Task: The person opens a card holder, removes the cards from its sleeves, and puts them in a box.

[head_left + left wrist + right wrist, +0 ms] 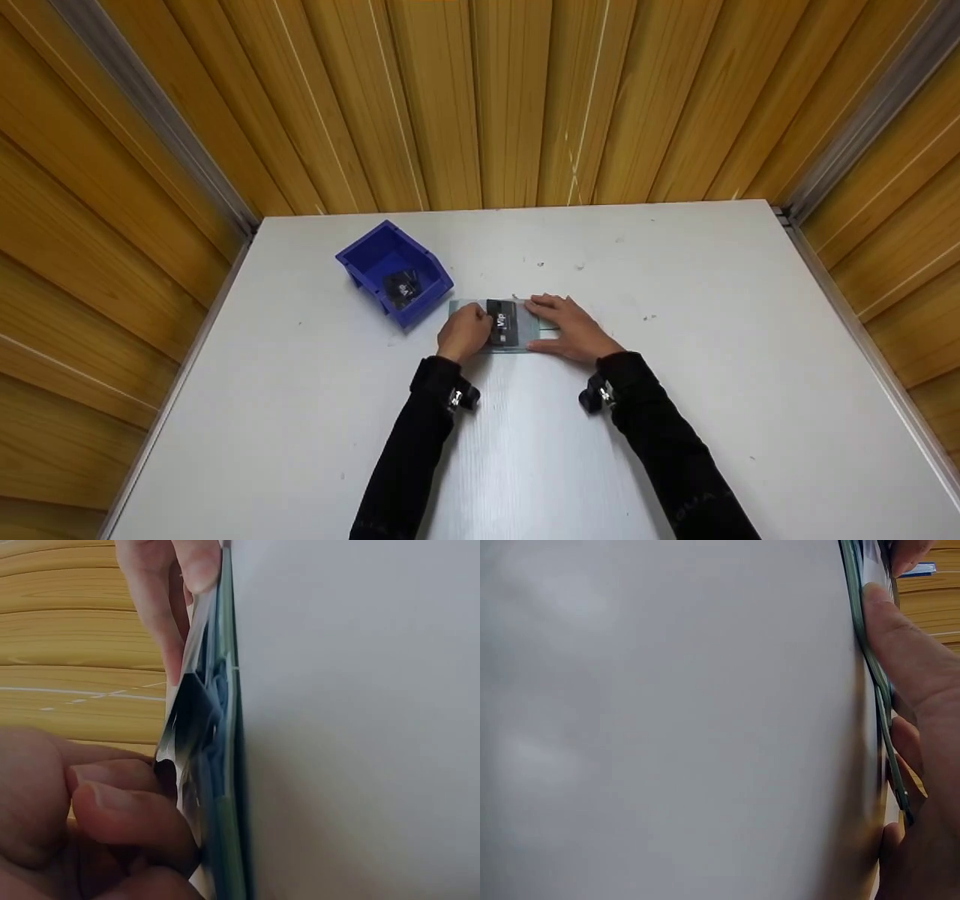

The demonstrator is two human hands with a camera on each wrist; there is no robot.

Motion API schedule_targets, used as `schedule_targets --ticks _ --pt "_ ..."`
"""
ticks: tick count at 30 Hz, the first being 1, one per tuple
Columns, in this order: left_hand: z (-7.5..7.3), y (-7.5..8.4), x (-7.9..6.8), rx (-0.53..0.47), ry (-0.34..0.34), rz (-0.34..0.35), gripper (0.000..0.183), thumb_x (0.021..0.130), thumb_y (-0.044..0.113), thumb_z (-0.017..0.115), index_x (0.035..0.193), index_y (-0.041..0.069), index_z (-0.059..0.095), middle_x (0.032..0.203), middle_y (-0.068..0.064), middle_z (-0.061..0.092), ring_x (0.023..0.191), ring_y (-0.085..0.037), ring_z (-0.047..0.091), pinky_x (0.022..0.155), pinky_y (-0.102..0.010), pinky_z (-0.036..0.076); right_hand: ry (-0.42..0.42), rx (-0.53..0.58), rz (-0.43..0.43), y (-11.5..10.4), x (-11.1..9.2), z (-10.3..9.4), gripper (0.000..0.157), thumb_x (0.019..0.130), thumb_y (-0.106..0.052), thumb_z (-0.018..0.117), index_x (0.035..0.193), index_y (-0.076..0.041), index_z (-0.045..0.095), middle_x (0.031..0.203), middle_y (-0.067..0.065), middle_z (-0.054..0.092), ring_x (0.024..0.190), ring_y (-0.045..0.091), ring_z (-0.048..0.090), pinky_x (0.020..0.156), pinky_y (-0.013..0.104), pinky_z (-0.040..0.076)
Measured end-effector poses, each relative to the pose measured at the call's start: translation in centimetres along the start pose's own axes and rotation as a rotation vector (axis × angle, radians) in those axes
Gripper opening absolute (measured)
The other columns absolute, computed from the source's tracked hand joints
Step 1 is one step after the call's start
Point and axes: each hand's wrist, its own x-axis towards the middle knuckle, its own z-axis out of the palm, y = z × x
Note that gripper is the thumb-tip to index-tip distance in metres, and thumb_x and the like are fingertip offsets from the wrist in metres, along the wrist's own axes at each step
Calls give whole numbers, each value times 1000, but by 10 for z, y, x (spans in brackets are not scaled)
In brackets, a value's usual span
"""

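A flat card holder (529, 334) with clear sleeves and greenish edges lies on the white table. On it is a black card (508, 313) printed "VIP"; how far it sits inside a sleeve cannot be told. My left hand (464, 331) has curled fingers and pinches the card's left edge. In the left wrist view the card (192, 709) bends up from the sleeves. My right hand (571, 331) rests on the holder's right part, fingers spread and thumb on the near edge. Its thumb (900, 641) presses the holder in the right wrist view.
A blue bin (361, 259) stands to the left behind the holder, with dark cards (401, 287) in it. The white table (712, 375) extends around, with wood-patterned walls (510, 105) at the back and sides.
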Motion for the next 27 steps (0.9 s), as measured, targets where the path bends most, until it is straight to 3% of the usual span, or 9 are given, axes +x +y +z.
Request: schedule_targets --ticks 7,19,27 --pt "-4 -4 -4 -25 8 17 20 101 23 59 85 12 60 82 0 58 78 -18 55 71 -33 41 2 -1 3 0 1 1 78 92 -41 78 157 -14 45 164 12 39 155 41 28 125 58 20" --pt "-21 -8 -7 5 49 -18 23 102 23 59 82 13 59 83 -3 62 80 -21 58 71 -34 42 5 13 -6 -2 1 1 77 92 -38 78 157 -13 45 163 13 39 155 40 28 125 56 20" --pt "-37 1 -11 12 82 23 18 102 23 60 91 10 66 89 -6 68 83 -24 63 72 -36 44 2 -3 -30 1 -1 1 77 93 -39 76 157 -9 45 163 16 38 154 41 28 128 54 13"
